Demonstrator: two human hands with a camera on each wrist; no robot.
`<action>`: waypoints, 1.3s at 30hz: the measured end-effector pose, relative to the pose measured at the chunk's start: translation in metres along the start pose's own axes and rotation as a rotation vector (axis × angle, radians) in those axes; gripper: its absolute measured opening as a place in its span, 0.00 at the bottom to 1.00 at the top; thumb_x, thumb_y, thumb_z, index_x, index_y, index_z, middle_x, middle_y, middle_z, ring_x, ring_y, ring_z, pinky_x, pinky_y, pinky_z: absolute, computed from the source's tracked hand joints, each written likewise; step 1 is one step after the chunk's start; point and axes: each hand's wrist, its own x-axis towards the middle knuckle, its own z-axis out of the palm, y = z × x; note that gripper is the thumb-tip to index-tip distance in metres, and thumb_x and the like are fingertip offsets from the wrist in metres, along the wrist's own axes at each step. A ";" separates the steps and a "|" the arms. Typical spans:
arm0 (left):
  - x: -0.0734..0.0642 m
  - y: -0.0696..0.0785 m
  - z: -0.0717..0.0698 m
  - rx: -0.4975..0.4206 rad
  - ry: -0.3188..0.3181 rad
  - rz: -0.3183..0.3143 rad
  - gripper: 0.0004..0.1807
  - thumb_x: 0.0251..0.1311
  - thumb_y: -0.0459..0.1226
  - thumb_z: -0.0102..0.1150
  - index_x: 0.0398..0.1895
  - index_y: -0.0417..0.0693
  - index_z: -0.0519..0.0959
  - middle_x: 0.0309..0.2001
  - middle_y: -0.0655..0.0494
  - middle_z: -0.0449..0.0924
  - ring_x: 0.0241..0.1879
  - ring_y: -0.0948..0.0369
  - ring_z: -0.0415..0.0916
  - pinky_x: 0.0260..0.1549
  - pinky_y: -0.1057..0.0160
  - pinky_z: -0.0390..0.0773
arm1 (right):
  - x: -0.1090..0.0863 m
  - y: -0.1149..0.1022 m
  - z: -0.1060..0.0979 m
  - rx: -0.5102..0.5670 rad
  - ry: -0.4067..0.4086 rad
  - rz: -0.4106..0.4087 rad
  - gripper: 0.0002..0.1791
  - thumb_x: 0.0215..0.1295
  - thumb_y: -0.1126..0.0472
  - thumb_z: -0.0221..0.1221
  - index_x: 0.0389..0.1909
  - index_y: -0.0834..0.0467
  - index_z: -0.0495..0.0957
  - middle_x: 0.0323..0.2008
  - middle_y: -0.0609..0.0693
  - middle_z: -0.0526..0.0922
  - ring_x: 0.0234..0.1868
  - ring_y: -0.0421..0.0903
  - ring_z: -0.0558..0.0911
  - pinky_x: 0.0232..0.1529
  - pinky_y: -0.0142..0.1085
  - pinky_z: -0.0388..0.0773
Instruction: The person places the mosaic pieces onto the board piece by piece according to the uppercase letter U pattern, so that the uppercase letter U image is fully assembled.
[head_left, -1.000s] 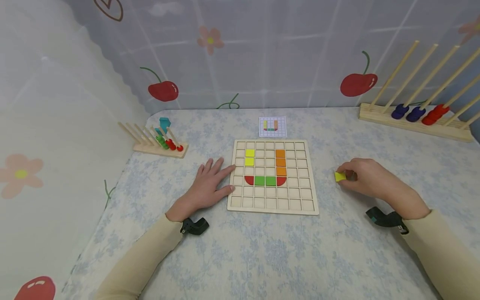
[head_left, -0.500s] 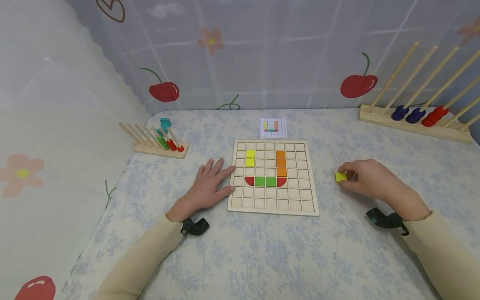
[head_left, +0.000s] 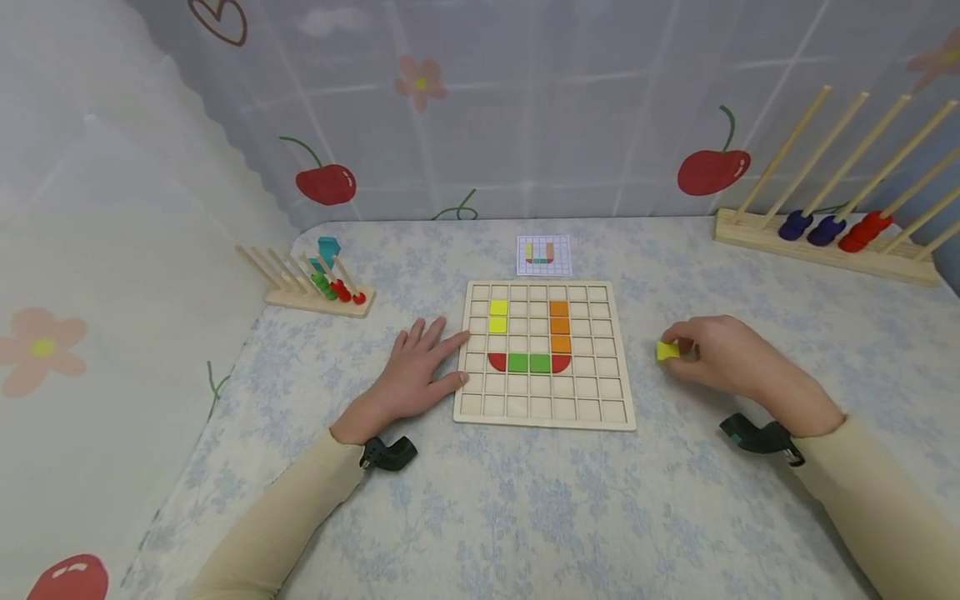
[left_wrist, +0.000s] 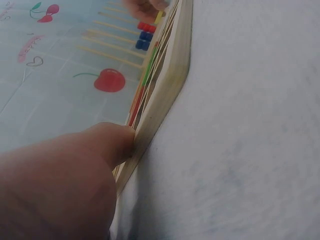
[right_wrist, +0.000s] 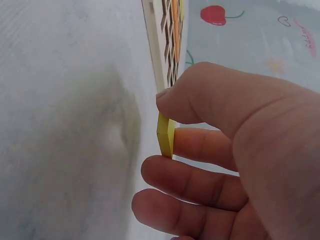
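A wooden grid board point(head_left: 540, 408) lies mid-table, bearing yellow tiles point(head_left: 498, 317), orange tiles point(head_left: 559, 327), green tiles point(head_left: 528, 363) and red rounded corner tiles point(head_left: 497, 362) in a U shape. My left hand point(head_left: 411, 375) rests flat with spread fingers, its thumb and forefinger touching the board's left edge; in the left wrist view the thumb point(left_wrist: 112, 142) presses against that edge. Right of the board, my right hand point(head_left: 723, 354) pinches a yellow square tile point(head_left: 667, 351) between thumb and fingers. The right wrist view shows this tile point(right_wrist: 165, 135) edge-on, held just off the table.
Behind the board lies a printed pattern card point(head_left: 543, 255). A small peg abacus point(head_left: 318, 302) with green and red beads stands at the left, beside a teal piece point(head_left: 328, 247). A larger peg abacus point(head_left: 825, 248) with blue and red beads stands at the back right.
My right hand has shifted slightly left, toward the board, with the yellow tile in its pinch. My left hand and the laid tiles stay the same.
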 end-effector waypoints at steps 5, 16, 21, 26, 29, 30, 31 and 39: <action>-0.001 0.000 0.001 -0.003 0.003 0.004 0.35 0.72 0.51 0.55 0.79 0.53 0.63 0.82 0.37 0.47 0.81 0.34 0.35 0.75 0.29 0.41 | 0.010 -0.012 -0.003 0.004 0.004 -0.050 0.14 0.57 0.62 0.71 0.42 0.64 0.87 0.29 0.49 0.85 0.28 0.41 0.78 0.32 0.40 0.78; -0.002 -0.001 0.001 0.000 0.005 0.006 0.35 0.72 0.51 0.55 0.79 0.53 0.63 0.82 0.37 0.47 0.81 0.34 0.35 0.75 0.29 0.41 | 0.041 -0.048 -0.002 0.004 0.004 -0.126 0.15 0.58 0.60 0.71 0.44 0.64 0.87 0.30 0.51 0.86 0.30 0.43 0.78 0.35 0.40 0.79; -0.002 0.000 0.000 0.000 -0.001 0.002 0.35 0.72 0.51 0.55 0.79 0.54 0.63 0.82 0.38 0.47 0.81 0.34 0.35 0.75 0.30 0.40 | 0.055 -0.066 0.000 0.008 0.005 -0.171 0.15 0.59 0.60 0.70 0.45 0.64 0.87 0.31 0.51 0.86 0.31 0.44 0.79 0.38 0.41 0.81; -0.002 0.000 -0.002 -0.008 -0.006 -0.001 0.35 0.73 0.51 0.55 0.79 0.54 0.62 0.82 0.38 0.46 0.81 0.34 0.34 0.75 0.30 0.40 | 0.069 -0.085 0.002 0.032 -0.013 -0.195 0.14 0.61 0.60 0.69 0.45 0.63 0.87 0.30 0.51 0.84 0.30 0.45 0.77 0.37 0.41 0.78; -0.001 -0.001 -0.001 -0.007 -0.006 -0.001 0.35 0.73 0.51 0.55 0.79 0.54 0.62 0.82 0.39 0.46 0.82 0.35 0.34 0.75 0.30 0.40 | 0.078 -0.095 0.005 0.037 -0.022 -0.207 0.12 0.61 0.59 0.69 0.42 0.61 0.87 0.27 0.49 0.81 0.29 0.44 0.74 0.34 0.37 0.72; -0.001 -0.001 -0.001 -0.005 -0.004 0.001 0.35 0.73 0.51 0.55 0.79 0.54 0.62 0.82 0.38 0.46 0.82 0.35 0.34 0.75 0.30 0.40 | 0.082 -0.098 0.006 0.040 -0.026 -0.209 0.12 0.61 0.58 0.69 0.42 0.60 0.86 0.26 0.49 0.80 0.28 0.44 0.73 0.33 0.37 0.70; -0.001 -0.001 0.000 -0.003 -0.003 0.001 0.35 0.73 0.51 0.54 0.79 0.54 0.62 0.82 0.38 0.46 0.82 0.35 0.34 0.75 0.30 0.40 | 0.084 -0.102 0.007 0.042 -0.027 -0.215 0.11 0.62 0.58 0.69 0.41 0.60 0.86 0.25 0.48 0.79 0.28 0.45 0.72 0.33 0.36 0.69; -0.001 0.001 -0.001 -0.004 -0.005 -0.005 0.35 0.73 0.51 0.54 0.79 0.54 0.63 0.82 0.38 0.46 0.82 0.35 0.34 0.75 0.30 0.40 | 0.104 -0.125 0.017 0.062 -0.069 -0.242 0.14 0.65 0.56 0.68 0.45 0.60 0.86 0.24 0.48 0.78 0.27 0.44 0.72 0.31 0.35 0.67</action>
